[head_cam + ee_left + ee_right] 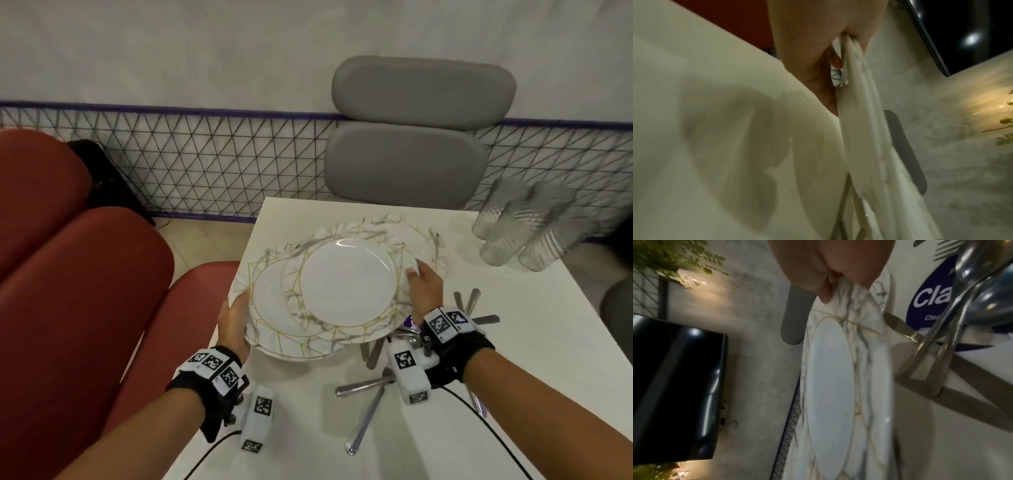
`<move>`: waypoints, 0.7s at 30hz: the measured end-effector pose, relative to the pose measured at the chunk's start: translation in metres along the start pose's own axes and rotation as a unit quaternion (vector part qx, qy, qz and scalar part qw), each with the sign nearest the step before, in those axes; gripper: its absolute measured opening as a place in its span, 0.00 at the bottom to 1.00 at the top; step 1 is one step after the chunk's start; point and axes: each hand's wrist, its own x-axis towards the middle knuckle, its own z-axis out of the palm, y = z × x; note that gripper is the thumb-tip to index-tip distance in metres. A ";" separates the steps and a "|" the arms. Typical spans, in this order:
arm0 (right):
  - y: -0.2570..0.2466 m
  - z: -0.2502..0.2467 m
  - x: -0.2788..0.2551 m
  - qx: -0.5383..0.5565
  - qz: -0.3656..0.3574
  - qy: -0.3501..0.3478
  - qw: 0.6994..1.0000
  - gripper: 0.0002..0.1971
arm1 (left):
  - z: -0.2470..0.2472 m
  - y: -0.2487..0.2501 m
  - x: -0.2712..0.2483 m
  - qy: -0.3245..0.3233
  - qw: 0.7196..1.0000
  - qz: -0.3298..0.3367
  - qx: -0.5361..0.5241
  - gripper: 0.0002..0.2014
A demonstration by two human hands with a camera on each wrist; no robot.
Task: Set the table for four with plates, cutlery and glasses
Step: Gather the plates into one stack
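A fanned stack of white plates (349, 281) with grey marbling and gold lines sits over the white table's (479, 394) left corner. My left hand (236, 320) grips the stack's left rim (857, 104), thumb on top. My right hand (423, 284) holds the upper plate's right rim (846, 311), thumb over the edge. Loose cutlery (368, 401) lies near the right wrist, with more pieces (474, 310) fanned behind it; spoons and a knife (953, 331) show in the right wrist view. Ribbed glasses (527, 226) stand clustered at the table's far right.
Red padded chairs (78, 274) stand left of the table, and a grey chair (414, 137) at its far side. A wire-mesh barrier (205, 161) runs along the wall behind. A dark chair (616, 315) edges in at the right.
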 end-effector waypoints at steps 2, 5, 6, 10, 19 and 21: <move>0.006 0.006 0.003 -0.002 0.015 -0.009 1.000 0.20 | 0.019 -0.003 0.003 -0.013 1.000 -0.012 -0.011 0.31; 0.007 0.015 0.010 -0.054 0.027 -0.053 0.997 0.20 | 0.046 -0.006 0.004 -0.043 0.998 -0.027 -0.027 0.41; 0.004 0.017 0.013 -0.091 0.028 -0.077 0.992 0.20 | 0.053 -0.007 0.004 -0.051 0.998 -0.027 -0.032 0.37; -0.004 0.008 0.048 -0.194 0.100 -0.008 0.976 0.23 | 0.066 -0.008 0.005 -0.037 0.998 -0.006 -0.042 0.18; 0.004 -0.035 0.100 -0.313 0.107 -0.080 0.940 0.24 | 0.047 -0.005 0.013 -0.007 0.999 -0.002 -0.035 0.09; -0.005 -0.037 0.105 -0.189 0.104 -0.050 0.975 0.18 | 0.040 -0.002 0.010 0.003 0.999 0.006 -0.038 0.11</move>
